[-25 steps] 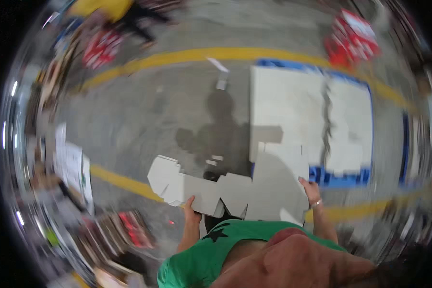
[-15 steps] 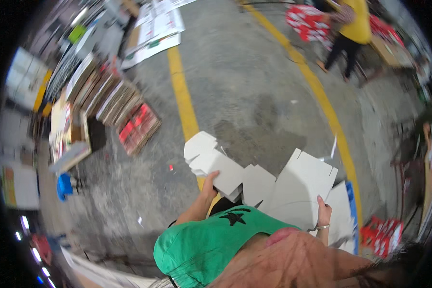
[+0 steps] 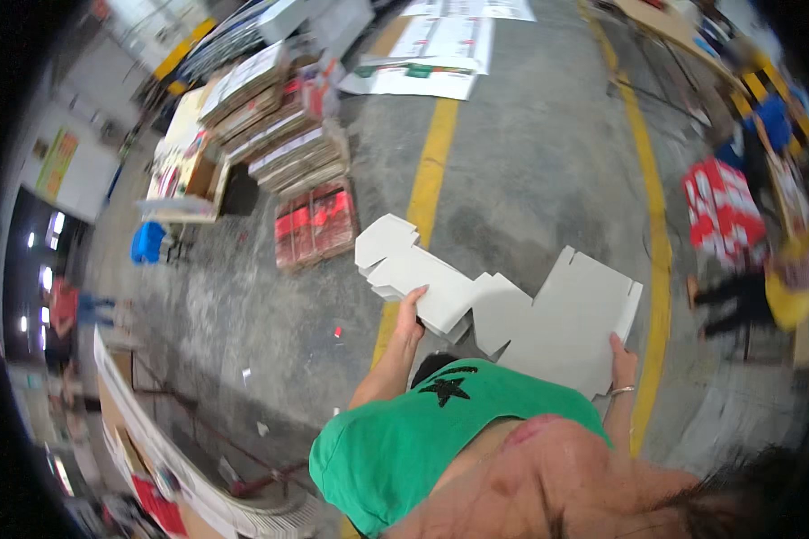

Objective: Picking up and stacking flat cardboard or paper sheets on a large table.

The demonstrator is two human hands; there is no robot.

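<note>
Across the front of my body I carry flat white die-cut cardboard (image 3: 566,310), with flaps and slots along its edges. Its left part is a thicker, layered bundle of narrow panels; whether this is one blank or several together I cannot tell. My left hand (image 3: 411,314) is closed on the near edge of that narrow part, thumb on top. At the right edge of the wide panel, my right hand (image 3: 624,361) is closed with the thumb on the upper face. The fingers beneath the cardboard are hidden on both sides.
Beyond the cardboard, grey floor with a yellow line (image 3: 433,166) runs away from me. Stacked cardboard (image 3: 301,148) and a red-topped bundle (image 3: 316,225) stand left, near a blue stool (image 3: 148,242). A person in yellow (image 3: 795,278) and a red-and-white pile (image 3: 724,211) are at right.
My view has turned left, so the stacks and the person in yellow have shifted clockwise in the picture. The blue-edged white stack beside my right hand has left view. Both hands keep their hold.
</note>
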